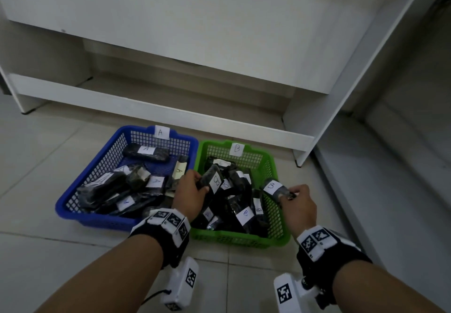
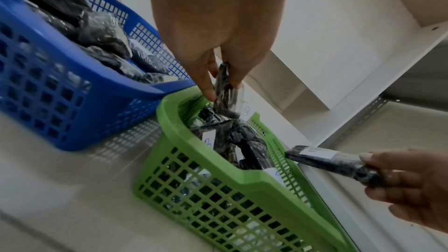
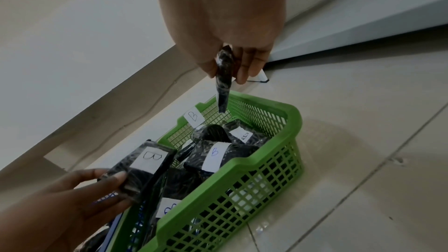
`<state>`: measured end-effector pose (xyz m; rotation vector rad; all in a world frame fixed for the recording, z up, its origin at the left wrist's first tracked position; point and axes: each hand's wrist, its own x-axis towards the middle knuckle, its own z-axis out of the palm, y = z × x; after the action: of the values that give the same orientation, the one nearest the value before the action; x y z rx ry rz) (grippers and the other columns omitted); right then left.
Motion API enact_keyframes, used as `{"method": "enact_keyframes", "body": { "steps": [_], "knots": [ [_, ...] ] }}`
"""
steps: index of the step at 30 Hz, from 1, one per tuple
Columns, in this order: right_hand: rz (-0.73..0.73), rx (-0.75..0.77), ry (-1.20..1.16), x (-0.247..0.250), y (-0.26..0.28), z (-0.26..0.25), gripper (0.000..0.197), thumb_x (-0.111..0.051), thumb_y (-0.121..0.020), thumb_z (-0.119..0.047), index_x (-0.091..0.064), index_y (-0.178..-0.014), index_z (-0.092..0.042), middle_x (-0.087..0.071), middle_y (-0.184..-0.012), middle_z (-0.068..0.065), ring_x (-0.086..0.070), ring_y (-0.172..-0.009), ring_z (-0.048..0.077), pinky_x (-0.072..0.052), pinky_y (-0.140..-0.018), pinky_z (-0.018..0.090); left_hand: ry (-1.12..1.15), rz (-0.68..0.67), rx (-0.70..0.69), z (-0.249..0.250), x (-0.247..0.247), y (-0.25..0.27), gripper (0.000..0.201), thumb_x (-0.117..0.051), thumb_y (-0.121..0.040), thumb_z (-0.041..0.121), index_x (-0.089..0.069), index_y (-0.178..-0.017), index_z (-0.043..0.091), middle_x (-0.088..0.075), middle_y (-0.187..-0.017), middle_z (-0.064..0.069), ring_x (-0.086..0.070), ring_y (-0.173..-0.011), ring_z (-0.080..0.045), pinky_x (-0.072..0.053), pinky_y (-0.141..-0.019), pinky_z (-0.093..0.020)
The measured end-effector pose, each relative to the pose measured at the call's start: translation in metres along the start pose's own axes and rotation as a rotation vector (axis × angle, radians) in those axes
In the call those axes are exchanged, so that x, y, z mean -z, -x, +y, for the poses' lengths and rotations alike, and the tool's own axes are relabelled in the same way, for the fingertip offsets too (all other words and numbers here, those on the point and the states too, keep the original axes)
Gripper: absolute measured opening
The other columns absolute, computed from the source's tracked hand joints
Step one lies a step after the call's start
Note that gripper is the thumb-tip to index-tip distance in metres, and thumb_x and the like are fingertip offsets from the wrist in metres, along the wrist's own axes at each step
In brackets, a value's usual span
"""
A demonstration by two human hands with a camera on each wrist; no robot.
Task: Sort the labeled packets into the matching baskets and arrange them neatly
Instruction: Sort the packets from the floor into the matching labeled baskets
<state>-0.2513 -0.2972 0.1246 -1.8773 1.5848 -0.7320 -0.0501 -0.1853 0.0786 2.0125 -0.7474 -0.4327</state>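
A blue basket (image 1: 73, 203) tagged A and a green basket (image 1: 280, 237) tagged B stand side by side on the floor, each holding several black packets with white labels. My left hand (image 1: 189, 192) grips a black packet marked B (image 1: 211, 178) above the left part of the green basket. My right hand (image 1: 299, 205) pinches another B packet (image 1: 273, 188) over the basket's right wall. The left wrist view shows the left hand's packet (image 2: 225, 91) hanging over the green basket (image 2: 184, 141). The right wrist view shows the right hand's packet (image 3: 224, 79) dangling above the green basket (image 3: 278, 162).
A white shelf unit (image 1: 170, 115) with a low rail stands just behind both baskets. Its upright panel (image 1: 341, 98) rises to the right of the green basket. Pale floor tiles (image 1: 61, 259) lie in front and to the left.
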Motion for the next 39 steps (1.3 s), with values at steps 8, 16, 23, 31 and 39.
{"method": "enact_keyframes", "body": {
  "steps": [8,16,23,31,39],
  "knots": [
    [-0.053,0.017,-0.113,-0.023,-0.005,0.002,0.014,-0.056,-0.091,-0.017,-0.052,-0.103,-0.014,-0.060,-0.087,0.005,-0.057,-0.077,0.023,-0.043,-0.065,0.028,-0.037,-0.005,-0.104,-0.005,-0.023,-0.020,0.042,-0.053,-0.088,0.005,-0.051,-0.126,0.022,-0.050,-0.106,-0.014,-0.051,-0.084,-0.026,-0.042,-0.079,-0.028],
    [-0.200,0.026,0.082,-0.054,-0.007,0.020,0.025,-0.054,-0.087,-0.036,-0.047,-0.111,-0.037,-0.062,-0.112,-0.003,-0.055,-0.109,0.023,-0.032,-0.100,0.036,-0.608,-0.254,-0.191,-0.020,-0.055,-0.015,0.065,-0.038,-0.097,0.029,-0.006,-0.150,0.007,-0.015,-0.150,-0.015,-0.036,-0.132,-0.030,-0.044,-0.094,-0.032],
    [-0.145,0.071,0.479,-0.079,-0.010,0.033,0.059,-0.045,-0.090,-0.045,-0.025,-0.144,-0.026,-0.022,-0.152,-0.002,-0.017,-0.136,0.023,-0.022,-0.103,0.043,-0.792,-0.135,-0.427,-0.035,-0.061,-0.012,0.060,-0.025,-0.089,0.039,-0.052,-0.130,0.004,-0.052,-0.123,-0.016,-0.051,-0.110,-0.032,-0.049,-0.087,-0.043],
    [-0.239,0.081,0.577,-0.076,-0.015,0.046,0.069,-0.037,-0.092,-0.055,-0.010,-0.149,-0.026,-0.009,-0.157,-0.005,-0.006,-0.142,0.023,-0.013,-0.107,0.055,-0.836,-0.137,-0.414,-0.034,-0.060,-0.010,0.076,-0.006,-0.089,0.060,-0.030,-0.146,0.016,-0.054,-0.127,-0.010,-0.050,-0.120,-0.026,-0.026,-0.110,-0.047],
    [-0.421,0.126,0.565,-0.057,-0.008,0.043,0.069,-0.029,-0.092,-0.060,0.001,-0.149,-0.036,0.003,-0.160,-0.001,0.004,-0.146,0.027,-0.005,-0.112,0.057,-0.866,-0.270,-0.412,-0.027,-0.050,-0.001,0.070,0.007,-0.085,0.064,0.008,-0.148,0.034,-0.014,-0.158,-0.002,-0.003,-0.146,-0.023,0.007,-0.114,-0.049]
  ]
}}
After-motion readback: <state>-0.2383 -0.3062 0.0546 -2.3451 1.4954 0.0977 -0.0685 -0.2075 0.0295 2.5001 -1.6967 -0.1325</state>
